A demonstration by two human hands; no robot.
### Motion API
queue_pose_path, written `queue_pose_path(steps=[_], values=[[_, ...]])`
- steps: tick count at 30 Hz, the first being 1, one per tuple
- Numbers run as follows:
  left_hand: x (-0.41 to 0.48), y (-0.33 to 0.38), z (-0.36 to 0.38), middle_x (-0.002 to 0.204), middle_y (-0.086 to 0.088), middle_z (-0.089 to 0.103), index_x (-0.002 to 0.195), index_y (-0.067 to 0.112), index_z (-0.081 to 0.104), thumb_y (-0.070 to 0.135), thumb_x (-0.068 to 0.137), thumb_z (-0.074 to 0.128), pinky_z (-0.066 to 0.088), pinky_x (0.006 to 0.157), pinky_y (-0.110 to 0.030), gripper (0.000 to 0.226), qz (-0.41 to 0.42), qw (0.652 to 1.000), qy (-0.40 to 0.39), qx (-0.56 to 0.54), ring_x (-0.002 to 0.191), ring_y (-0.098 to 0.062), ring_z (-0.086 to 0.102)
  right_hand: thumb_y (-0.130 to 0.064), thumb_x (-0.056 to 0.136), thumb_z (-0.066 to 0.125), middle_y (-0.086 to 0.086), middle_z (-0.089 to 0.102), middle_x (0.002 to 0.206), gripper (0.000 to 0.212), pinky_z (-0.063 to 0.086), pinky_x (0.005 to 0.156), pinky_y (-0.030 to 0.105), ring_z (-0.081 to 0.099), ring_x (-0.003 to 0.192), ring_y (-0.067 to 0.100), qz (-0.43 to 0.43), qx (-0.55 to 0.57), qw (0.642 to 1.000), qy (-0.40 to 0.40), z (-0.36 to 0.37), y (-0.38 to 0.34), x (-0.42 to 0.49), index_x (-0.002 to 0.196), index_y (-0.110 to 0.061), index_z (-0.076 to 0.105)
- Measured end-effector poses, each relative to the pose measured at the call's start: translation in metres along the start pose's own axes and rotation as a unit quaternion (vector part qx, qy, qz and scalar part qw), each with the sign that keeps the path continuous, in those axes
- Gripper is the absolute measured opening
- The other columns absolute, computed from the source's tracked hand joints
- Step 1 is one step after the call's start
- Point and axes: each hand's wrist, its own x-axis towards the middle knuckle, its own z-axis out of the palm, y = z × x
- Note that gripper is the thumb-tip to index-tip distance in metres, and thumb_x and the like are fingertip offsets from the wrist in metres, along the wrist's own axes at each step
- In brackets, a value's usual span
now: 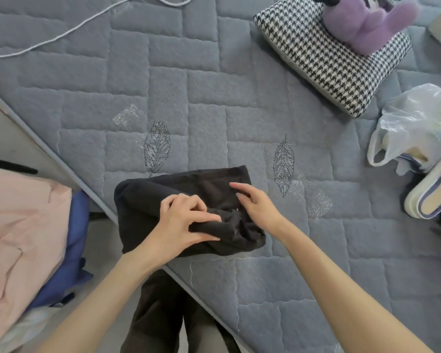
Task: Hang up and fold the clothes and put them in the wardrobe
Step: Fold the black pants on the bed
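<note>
The black garment (138,210) lies folded into a thick bundle at the near edge of the bed (265,98), its left end just over the edge. Its long axis runs left to right, with the right end tilted slightly farther away.

The left hand (186,222) sits on the bundle's near right part, fingers curled, pinching a bunched ridge of cloth between thumb and fingers. The right hand (255,202) lies just beyond it on the far right part, fingers nearly straight and flat on the cloth, holding nothing.

The loose, rumpled cloth is at the right end, directly under and between the two hands, while the left end already looks tidy. The next fold therefore probably turns on that right end: the left hand has hold of it and the right hand is placed to pin the layer beneath. A pink pile (18,225) waits to the left, off the bed.
</note>
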Motion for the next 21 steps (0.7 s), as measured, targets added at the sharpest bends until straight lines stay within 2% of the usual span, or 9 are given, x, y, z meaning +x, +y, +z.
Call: queue_pose_path(steps=[3,5,7,9,11,13,15,18,21], values=[[-0.009,-0.001,0.003,0.089,0.022,0.041,0.102,0.042,0.070,0.051,0.073,0.069,0.010,0.102,-0.023,0.030,0.001,1.000,0.003,-0.004,0.093,0.005,0.037,0.003,0.099,0.040,0.005,0.040,0.149,0.049,0.032,0.112,0.027,0.040,0.135,0.019,0.004,0.086,0.996,0.012,0.003,-0.002,-0.005,0.144,-0.017,0.040],[-0.010,-0.002,0.006,0.089,0.022,0.041,0.101,0.041,0.071,0.051,0.073,0.069,0.012,0.101,-0.022,0.029,-0.001,1.000,0.022,-0.005,0.091,0.005,0.036,0.004,0.100,0.039,0.008,0.042,0.146,0.048,0.036,0.110,0.028,0.044,0.131,0.016,0.028,0.141,0.989,0.025,0.001,0.000,-0.008,0.143,-0.015,0.040],[-0.007,-0.001,0.008,0.089,0.021,0.042,0.101,0.041,0.070,0.054,0.074,0.065,0.014,0.100,-0.022,0.031,-0.010,0.999,0.042,-0.008,0.093,-0.001,0.041,0.001,0.101,0.037,0.012,0.054,0.136,0.041,0.046,0.097,0.022,0.054,0.116,0.014,0.064,0.157,0.985,0.010,-0.002,0.004,-0.012,0.140,-0.010,0.044],[0.002,0.000,0.011,0.092,0.020,0.045,0.105,0.039,0.070,0.053,0.075,0.066,0.016,0.104,-0.024,0.033,-0.031,0.997,0.064,-0.018,0.097,-0.007,0.046,0.004,0.100,0.033,0.015,0.060,0.131,0.039,0.047,0.095,0.021,0.059,0.113,0.018,0.074,0.112,0.991,-0.010,-0.004,0.010,-0.016,0.135,-0.004,0.050],[0.014,0.003,0.013,0.099,0.015,0.051,0.115,0.035,0.066,0.042,0.082,0.068,0.019,0.110,-0.033,0.034,-0.049,0.993,0.102,-0.019,0.101,-0.007,0.047,0.008,0.096,0.031,0.011,0.061,0.129,0.044,0.043,0.106,0.033,0.058,0.120,0.021,0.072,0.072,0.995,0.009,-0.004,0.017,-0.019,0.130,-0.003,0.056],[0.027,0.005,0.014,0.113,0.006,0.054,0.129,0.029,0.059,0.030,0.090,0.064,0.024,0.113,-0.044,0.039,-0.066,0.987,0.150,-0.006,0.112,-0.011,0.047,0.007,0.094,0.032,0.003,0.061,0.129,0.046,0.040,0.110,0.036,0.055,0.123,0.018,0.069,0.069,0.992,0.078,-0.005,0.023,-0.022,0.127,-0.008,0.059],[0.035,0.006,0.013,0.129,-0.001,0.050,0.137,0.025,0.052,0.023,0.094,0.059,0.023,0.115,-0.049,0.044,-0.090,0.982,0.167,0.005,0.128,-0.019,0.042,0.000,0.096,0.032,-0.004,0.059,0.131,0.044,0.037,0.111,0.034,0.052,0.126,0.014,0.061,0.076,0.983,0.155,-0.006,0.028,-0.026,0.128,-0.015,0.058],[0.034,-0.002,0.016,0.149,-0.002,0.036,0.143,0.027,0.043,0.025,0.099,0.048,0.010,0.119,-0.050,0.044,-0.122,0.983,0.123,0.061,0.144,-0.024,0.021,-0.013,0.101,0.037,-0.008,0.047,0.144,0.042,0.029,0.114,0.028,0.040,0.135,0.010,0.020,0.067,0.978,0.196,-0.001,0.032,-0.031,0.140,-0.024,0.046],[0.016,-0.020,0.027,0.160,0.002,0.012,0.150,0.034,0.026,0.030,0.102,0.037,-0.001,0.118,-0.051,0.049,-0.175,0.975,0.062,0.126,0.148,-0.025,-0.001,-0.025,0.100,0.048,-0.002,0.027,0.157,0.050,0.016,0.119,0.032,0.019,0.145,0.015,-0.106,-0.121,0.970,0.180,0.010,0.031,-0.034,0.148,-0.029,0.034]])
